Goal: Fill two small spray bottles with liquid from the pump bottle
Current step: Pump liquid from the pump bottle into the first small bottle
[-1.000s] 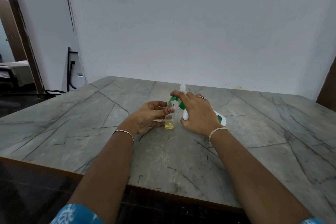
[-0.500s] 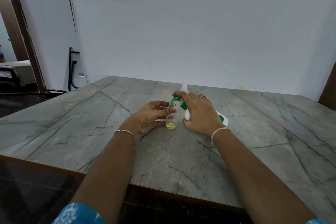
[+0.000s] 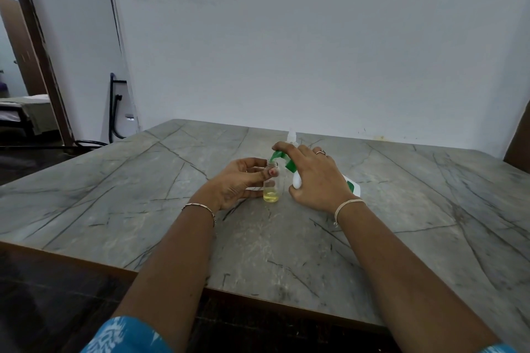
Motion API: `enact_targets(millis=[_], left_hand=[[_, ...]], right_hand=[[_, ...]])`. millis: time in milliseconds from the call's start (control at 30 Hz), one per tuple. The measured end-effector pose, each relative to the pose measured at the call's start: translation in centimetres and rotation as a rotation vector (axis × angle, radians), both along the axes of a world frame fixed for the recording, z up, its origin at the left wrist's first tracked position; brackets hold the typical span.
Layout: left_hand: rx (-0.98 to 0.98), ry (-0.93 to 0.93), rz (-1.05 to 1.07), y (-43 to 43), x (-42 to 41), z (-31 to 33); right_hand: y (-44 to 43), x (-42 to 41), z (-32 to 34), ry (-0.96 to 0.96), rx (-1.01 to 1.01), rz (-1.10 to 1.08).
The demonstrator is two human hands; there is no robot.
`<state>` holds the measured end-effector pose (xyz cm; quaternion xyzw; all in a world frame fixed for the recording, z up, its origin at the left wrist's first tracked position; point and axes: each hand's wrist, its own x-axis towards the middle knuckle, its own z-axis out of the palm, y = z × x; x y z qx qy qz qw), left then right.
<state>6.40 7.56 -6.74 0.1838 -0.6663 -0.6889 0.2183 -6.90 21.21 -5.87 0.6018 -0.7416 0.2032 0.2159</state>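
Note:
A small clear spray bottle without its cap stands upright on the grey stone table, with a little yellow liquid at its bottom. My left hand holds it between thumb and fingers. The white pump bottle with a green pump head is tilted, its nozzle over the small bottle's open mouth. My right hand wraps around the pump bottle, with a finger on top of the pump head. Behind my right hand, a second small spray bottle shows only its white top.
The table's wooden front edge runs close to me. A white wall stands right behind the table. A dark metal frame leans by the wall at the left, next to a doorway.
Both hands and the bottles keep nearly the same place. The yellow liquid level in the small bottle looks about the same.

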Motion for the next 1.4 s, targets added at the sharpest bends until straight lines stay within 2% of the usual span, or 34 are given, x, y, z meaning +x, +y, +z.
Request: enact_targets(millis=[900,1400], left_hand=[[-0.005,-0.013,-0.015,-0.34,0.03,-0.04],[0.01,-0.004,-0.022,-0.31,0.07,0.01]], right_hand=[[-0.22,-0.01,0.07,-0.066,-0.012,0.047],[-0.19,-0.18,-0.06,-0.034,-0.003,0.037]])
